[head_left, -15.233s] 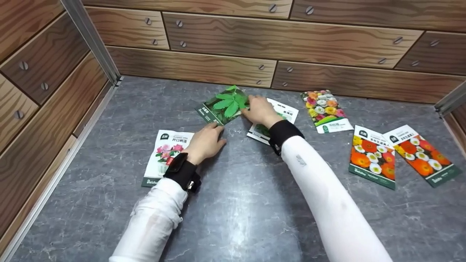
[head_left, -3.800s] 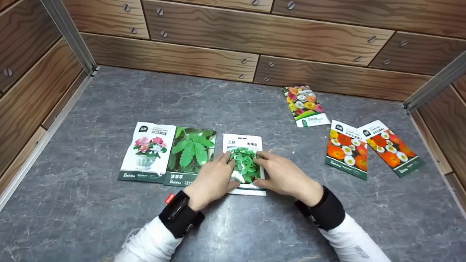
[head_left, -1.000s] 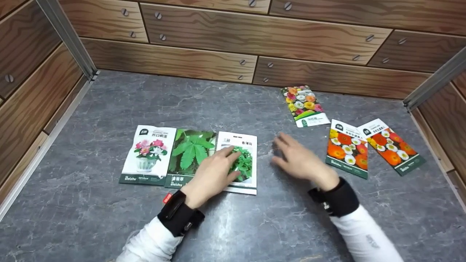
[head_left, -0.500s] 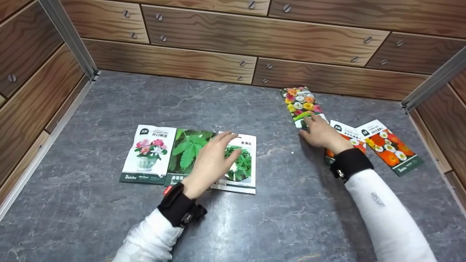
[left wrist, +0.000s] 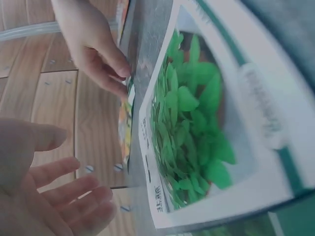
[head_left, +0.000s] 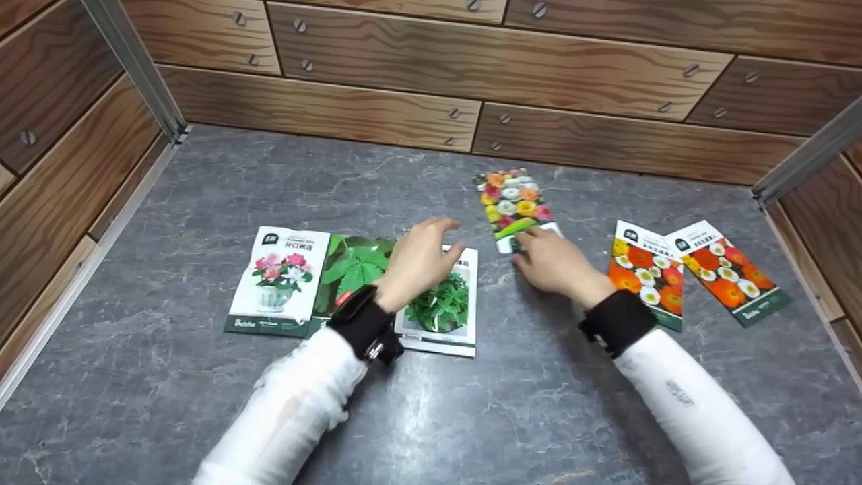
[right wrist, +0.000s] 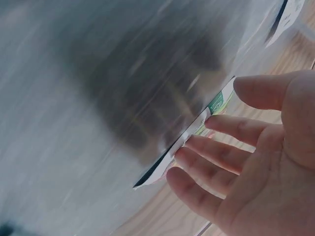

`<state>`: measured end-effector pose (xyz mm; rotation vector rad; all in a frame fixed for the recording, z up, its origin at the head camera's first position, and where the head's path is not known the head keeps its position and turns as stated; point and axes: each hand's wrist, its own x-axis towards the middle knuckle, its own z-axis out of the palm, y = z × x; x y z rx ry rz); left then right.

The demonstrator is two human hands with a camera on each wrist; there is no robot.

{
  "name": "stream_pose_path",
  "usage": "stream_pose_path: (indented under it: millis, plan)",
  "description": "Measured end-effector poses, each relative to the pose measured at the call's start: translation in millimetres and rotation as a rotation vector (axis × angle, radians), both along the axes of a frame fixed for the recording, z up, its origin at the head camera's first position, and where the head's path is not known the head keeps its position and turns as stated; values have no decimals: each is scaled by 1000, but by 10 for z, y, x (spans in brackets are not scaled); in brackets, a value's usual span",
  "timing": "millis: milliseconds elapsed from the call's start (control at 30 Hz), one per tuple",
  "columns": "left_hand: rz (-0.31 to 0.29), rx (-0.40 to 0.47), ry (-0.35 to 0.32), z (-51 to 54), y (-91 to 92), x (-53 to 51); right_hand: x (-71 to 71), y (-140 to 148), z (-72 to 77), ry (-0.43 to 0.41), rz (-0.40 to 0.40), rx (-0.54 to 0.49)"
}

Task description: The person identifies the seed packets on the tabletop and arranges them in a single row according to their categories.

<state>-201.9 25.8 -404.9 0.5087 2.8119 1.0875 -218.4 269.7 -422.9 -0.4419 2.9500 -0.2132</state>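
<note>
Flat rectangular packet printed with multicoloured flowers (head_left: 510, 202) is touched by right hand (head_left: 555, 263), fingers extended, nothing clenched. Packet is sited at that hand's 11 o'clock, long axis aligned 11-to-5. Left hand (head_left: 419, 259) is held released, farther off.

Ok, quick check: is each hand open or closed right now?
Left hand: open, holding nothing.
Right hand: open, touching the multicolored flower packet.

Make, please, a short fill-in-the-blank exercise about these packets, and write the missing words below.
1. The large-leaf packet lies ____ the pink-flower packet and the bushy-plant packet.
2. Only the person's ____ grip touches the mixed-flower packet.
3. On the right lie exactly ____ orange-flower packets.

Missing words: between; right; two.
</note>
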Motion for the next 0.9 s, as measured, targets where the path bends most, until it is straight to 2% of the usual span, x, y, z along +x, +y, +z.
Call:
stream_pose_path:
  millis: [133, 267, 400, 500, 667, 767, 900]
  plan:
    - [-3, -48, -27, 5, 127, -148, -20, -97, 14, 9, 4, -51]
    - [-31, -95, -47, -40, 247, -261, -125, -26, 21, -16, -93, -109]
    - [-106, -168, -14, -85, 358, -334, -257, 71, 4, -62, -196, -169]
    - [-169, -246, 15, -90, 444, -367, -318, 86, -4, -68, -228, -199]
    - [-259, -372, 0, -115, 568, -379, -345, 45, 26, -60, -301, -251]
    - [-280, -411, -9, -138, 604, -371, -392, 55, 68, -91, -380, -370]
    - [-265, -384, -6, -143, 612, -351, -446, 111, 119, -152, -534, -629]
